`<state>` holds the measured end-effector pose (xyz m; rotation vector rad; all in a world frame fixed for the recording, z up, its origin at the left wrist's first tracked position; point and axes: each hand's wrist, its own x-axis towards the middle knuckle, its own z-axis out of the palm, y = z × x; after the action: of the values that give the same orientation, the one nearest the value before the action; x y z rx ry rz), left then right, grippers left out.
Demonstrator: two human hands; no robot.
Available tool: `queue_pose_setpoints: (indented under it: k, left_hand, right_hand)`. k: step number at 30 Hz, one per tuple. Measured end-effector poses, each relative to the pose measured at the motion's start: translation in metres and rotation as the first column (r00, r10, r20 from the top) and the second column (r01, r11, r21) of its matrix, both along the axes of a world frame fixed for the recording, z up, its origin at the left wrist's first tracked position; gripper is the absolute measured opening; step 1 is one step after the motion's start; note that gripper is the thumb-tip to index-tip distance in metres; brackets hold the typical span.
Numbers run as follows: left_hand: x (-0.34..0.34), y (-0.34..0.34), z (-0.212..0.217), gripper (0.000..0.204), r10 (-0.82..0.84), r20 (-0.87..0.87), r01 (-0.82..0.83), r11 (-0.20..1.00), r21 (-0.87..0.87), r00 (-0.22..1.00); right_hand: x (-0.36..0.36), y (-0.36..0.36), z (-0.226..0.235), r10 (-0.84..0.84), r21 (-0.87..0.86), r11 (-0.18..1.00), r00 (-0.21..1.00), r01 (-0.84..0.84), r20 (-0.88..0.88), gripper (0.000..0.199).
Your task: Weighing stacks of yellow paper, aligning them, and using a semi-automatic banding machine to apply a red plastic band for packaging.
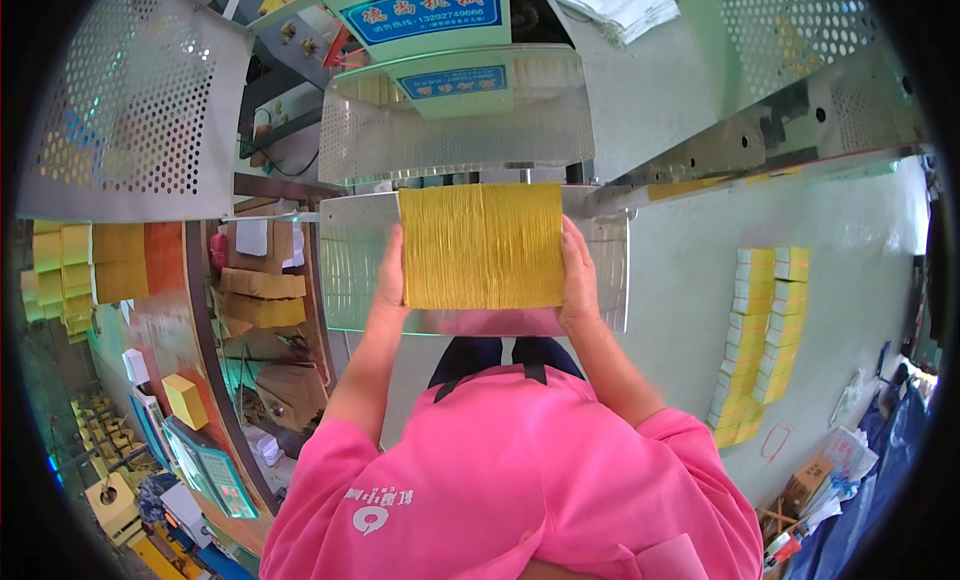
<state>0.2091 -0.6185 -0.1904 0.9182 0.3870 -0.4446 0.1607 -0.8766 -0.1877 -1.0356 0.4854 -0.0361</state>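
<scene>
A thick stack of yellow paper (483,248), its sheet edges running in fine wavy lines, is squeezed between my two hands. My left hand (391,270) presses flat along its left side, and my right hand (577,277) clasps its right side, the fingers reaching toward the far corner. The stack is over a shiny metal tray (350,270) at the front of a machine; whether it rests there or is held just above, I cannot tell. Both palms are hidden against the paper.
Beyond the tray stands a perforated metal guard (455,130) below a blue sign (425,15). Perforated panel (140,100) and steel rail (730,145) flank it. At left, a reddish table (165,350) carries a yellow block (185,401). Rows of yellow-and-white bundles (755,340) lie on the right floor.
</scene>
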Motion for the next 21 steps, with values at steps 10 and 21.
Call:
queue_pose_setpoints:
  k: [10,21]
  left_hand:
    - [0.068,-0.05,0.014,0.055,0.04,0.224,-0.028,0.998,-0.057,0.974]
    - [0.094,-0.04,0.011,0.054,-0.028,0.204,0.019,0.999,0.048,0.979]
  right_hand:
    - [0.067,-0.023,0.024,0.011,-0.137,0.991,1.0,-0.008,0.019,0.047]
    - [0.083,-0.025,0.007,0.007,-0.024,1.0,0.998,-0.009,-0.062,0.053]
